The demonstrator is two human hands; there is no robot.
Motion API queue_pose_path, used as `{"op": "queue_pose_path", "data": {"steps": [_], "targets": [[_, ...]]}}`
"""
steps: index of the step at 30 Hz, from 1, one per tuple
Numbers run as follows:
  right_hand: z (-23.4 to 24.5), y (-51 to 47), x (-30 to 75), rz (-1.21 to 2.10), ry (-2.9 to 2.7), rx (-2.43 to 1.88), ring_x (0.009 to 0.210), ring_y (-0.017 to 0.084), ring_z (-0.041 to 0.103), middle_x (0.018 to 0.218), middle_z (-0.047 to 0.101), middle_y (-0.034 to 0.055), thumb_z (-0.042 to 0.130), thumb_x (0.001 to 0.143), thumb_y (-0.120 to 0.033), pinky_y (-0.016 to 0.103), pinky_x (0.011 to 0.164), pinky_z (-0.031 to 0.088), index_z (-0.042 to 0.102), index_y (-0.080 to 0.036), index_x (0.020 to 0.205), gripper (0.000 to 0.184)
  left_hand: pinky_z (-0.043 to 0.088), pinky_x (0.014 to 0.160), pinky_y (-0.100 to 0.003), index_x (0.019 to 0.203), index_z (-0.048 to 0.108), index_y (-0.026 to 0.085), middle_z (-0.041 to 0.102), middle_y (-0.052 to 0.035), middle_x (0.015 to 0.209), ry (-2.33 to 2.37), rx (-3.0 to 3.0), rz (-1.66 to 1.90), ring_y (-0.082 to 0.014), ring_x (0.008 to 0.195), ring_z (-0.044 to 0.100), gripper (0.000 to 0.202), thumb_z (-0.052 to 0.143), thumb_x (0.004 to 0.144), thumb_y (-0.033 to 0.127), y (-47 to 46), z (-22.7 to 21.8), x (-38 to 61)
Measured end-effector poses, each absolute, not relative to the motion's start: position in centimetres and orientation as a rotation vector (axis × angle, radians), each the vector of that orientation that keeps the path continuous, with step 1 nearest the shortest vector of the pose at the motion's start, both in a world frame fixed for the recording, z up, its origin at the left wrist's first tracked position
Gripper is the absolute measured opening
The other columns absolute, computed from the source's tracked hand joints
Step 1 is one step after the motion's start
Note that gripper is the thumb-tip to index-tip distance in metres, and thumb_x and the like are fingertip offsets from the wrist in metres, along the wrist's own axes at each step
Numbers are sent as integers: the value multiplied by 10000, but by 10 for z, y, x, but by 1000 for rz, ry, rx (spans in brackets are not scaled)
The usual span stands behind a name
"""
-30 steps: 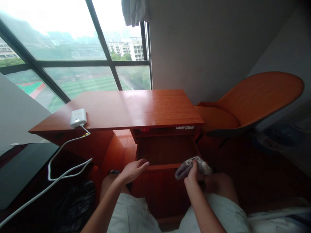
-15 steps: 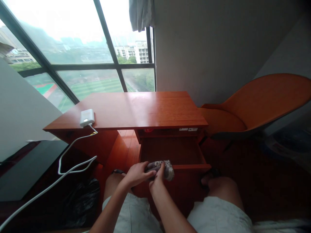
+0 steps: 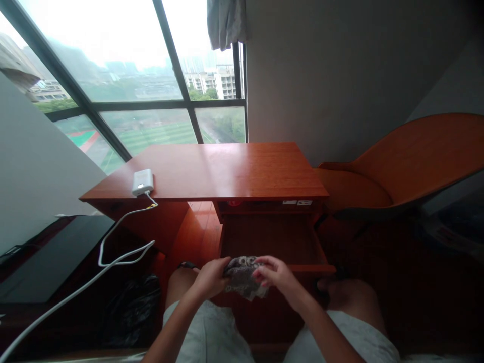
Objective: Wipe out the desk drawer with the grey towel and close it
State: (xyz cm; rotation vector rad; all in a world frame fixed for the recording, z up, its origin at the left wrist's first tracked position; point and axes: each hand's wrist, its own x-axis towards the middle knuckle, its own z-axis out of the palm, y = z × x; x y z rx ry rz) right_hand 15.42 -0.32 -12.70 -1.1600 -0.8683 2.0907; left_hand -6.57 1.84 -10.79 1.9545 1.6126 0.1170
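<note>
A grey cloth with a pale floral pattern [image 3: 242,281] hangs partly unfolded between my hands, above the front of the open desk drawer [image 3: 270,239]. Its lower edge droops loosely. My left hand [image 3: 212,277] is closed around the cloth's left end, with the thumb on top. At the right end, my right hand [image 3: 278,277] has its fingers bent and apart, in front of the cloth's edge. Whether those fingertips touch the fabric is hard to make out. The drawer is pulled out towards me, between my knees.
On the reddish wooden desk [image 3: 227,171] lies a white power bank [image 3: 142,182] with a white cable [image 3: 102,257] running down to the left. An orange chair [image 3: 408,166] stands at the right. A black plastic bag [image 3: 132,312] lies low on the left.
The cloth was a compact roll held by both hands; now it is looser and hangs lower. My right hand has moved right and loosened from its wrap. The left still grips.
</note>
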Motion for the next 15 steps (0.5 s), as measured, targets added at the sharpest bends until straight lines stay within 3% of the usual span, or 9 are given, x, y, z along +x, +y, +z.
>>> {"op": "queue_pose_path", "data": {"steps": [3, 5, 7, 10, 15], "targets": [[-130, 14, 189, 1393, -1422, -1410, 895, 209, 649, 977, 704, 95, 600, 747, -404, 358, 818, 483, 580, -178, 1112, 430, 419, 788, -260, 975, 629, 236, 694, -42, 983, 1586, 1989, 214, -229, 934, 625, 309, 561, 685, 152, 9, -112, -63], [-138, 19, 204, 1111, -1759, -1489, 1019, 237, 613, 1090, 681, 111, 576, 771, -405, 399, 931, 435, 606, -192, 1119, 410, 426, 812, -270, 984, 629, 232, 691, -45, 1000, 1599, 2006, 291, -223, 947, 621, 327, 537, 688, 125, 3, -115, -63], [-147, 15, 210, 956, -2032, -1522, 1072, 267, 585, 1137, 667, 121, 548, 796, -417, 435, 968, 398, 622, -192, 1123, 404, 413, 907, -307, 1022, 625, 233, 675, -55, 1088, 1653, 2053, 378, -237, 1036, 594, 360, 529, 695, 118, -4, -121, -64], [-153, 6, 208, 814, -2186, -1552, 1085, 270, 568, 1146, 664, 107, 516, 825, -410, 442, 974, 375, 604, -196, 1166, 412, 291, 1083, -389, 1032, 629, 243, 608, -57, 1255, 1819, 2130, 491, -278, 1244, 461, 366, 549, 695, 125, -17, -134, -68], [-156, 0, 204, 749, -2176, -1594, 1067, 256, 561, 1147, 662, 88, 485, 840, -322, 426, 971, 369, 596, -192, 1169, 371, 264, 1115, -449, 1099, 581, 260, 412, -85, 1431, 2277, 1925, 695, -300, 1361, 307, 388, 547, 733, 135, -40, -157, -63]]}}
